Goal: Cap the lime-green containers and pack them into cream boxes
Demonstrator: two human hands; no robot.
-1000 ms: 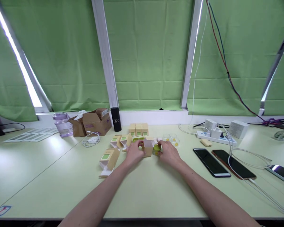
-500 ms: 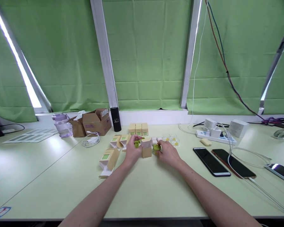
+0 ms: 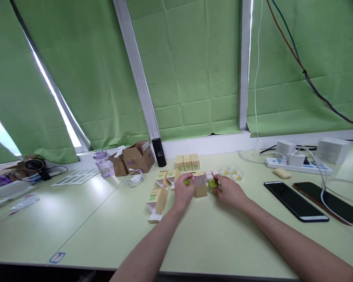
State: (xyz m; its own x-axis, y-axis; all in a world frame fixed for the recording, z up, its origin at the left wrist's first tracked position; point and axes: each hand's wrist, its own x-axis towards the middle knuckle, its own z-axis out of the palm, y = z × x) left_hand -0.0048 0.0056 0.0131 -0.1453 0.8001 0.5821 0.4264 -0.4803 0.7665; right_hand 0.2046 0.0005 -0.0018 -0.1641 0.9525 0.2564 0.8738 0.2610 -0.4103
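Observation:
A small open tan box (image 3: pixel 200 187) stands on the pale green table (image 3: pixel 211 239) between my two hands. My left hand (image 3: pixel 183 191) is closed on a small green piece (image 3: pixel 187 181) just left of the box. Just right of the box, my right hand (image 3: pixel 230 191) is closed round a small green jar (image 3: pixel 213 183). Two small white caps (image 3: pixel 211 174) lie just behind the box. Three shut tan boxes with green labels (image 3: pixel 187 161) stand in a row further back. Open boxes (image 3: pixel 167 177) lie to the left, one of them (image 3: pixel 156 199) on its side.
Clear plastic pieces with yellow dots (image 3: pixel 231 172) lie right of the white caps. Two phones (image 3: pixel 295 201) and a power strip (image 3: pixel 295 164) with chargers and cables are at the right. A black cylinder (image 3: pixel 159 152), brown cartons (image 3: pixel 137 158), a white cable (image 3: pixel 133 179) and a purple bottle (image 3: pixel 103 163) stand at the back left.
The camera has swung left and tilted. My left hand left the tan box and picked up a small green piece beside it. My right hand stays on the green jar.

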